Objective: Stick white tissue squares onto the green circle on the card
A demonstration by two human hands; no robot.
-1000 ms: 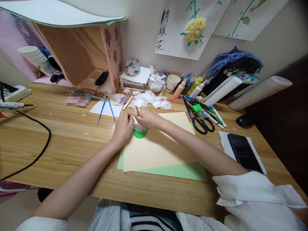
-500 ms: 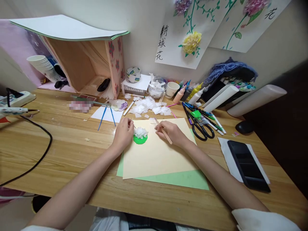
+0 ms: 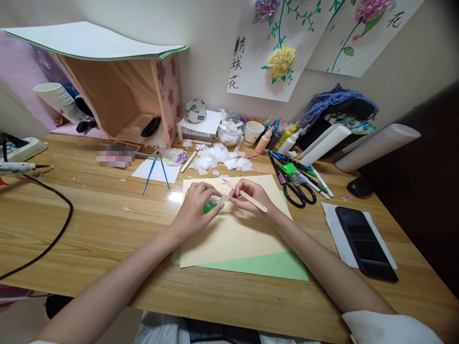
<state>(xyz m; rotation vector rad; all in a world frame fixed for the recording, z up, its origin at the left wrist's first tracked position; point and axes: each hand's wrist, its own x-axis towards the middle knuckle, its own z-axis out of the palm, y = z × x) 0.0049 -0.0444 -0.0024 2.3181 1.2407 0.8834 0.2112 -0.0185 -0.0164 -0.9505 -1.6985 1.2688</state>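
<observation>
We see two hands at work over one cream sheet of paper (image 3: 233, 234), which lies on one green sheet (image 3: 265, 265) on the wooden table (image 3: 89, 224). The left hand (image 3: 195, 208) rests on the cream sheet with its fingers curled and pinched onto a small white scrap of paper (image 3: 223, 199); a green patch (image 3: 210, 208) shows just under those fingers. The right hand (image 3: 251, 193) meets it from the other side, its fingers closed around one wooden stick (image 3: 255, 200), which juts out to the right, and its fingertips touch the same scrap. Behind the sheets lies a loose heap of white paper bits (image 3: 218, 157), too many to count. One clear bowl (image 3: 229, 134) holds more white bits, and beside it stands one white paper cup (image 3: 253, 132) whose contents we cannot make out. Two blue brushes (image 3: 154, 172) lie crossed on a white sheet to the left. One pair of black scissors (image 3: 297, 191) lies to the right among a row of markers, and one black phone (image 3: 366, 243) rests on a white paper near the right edge. A stack of paper cups (image 3: 57, 98) lies on its side on the shelf at the left.
</observation>
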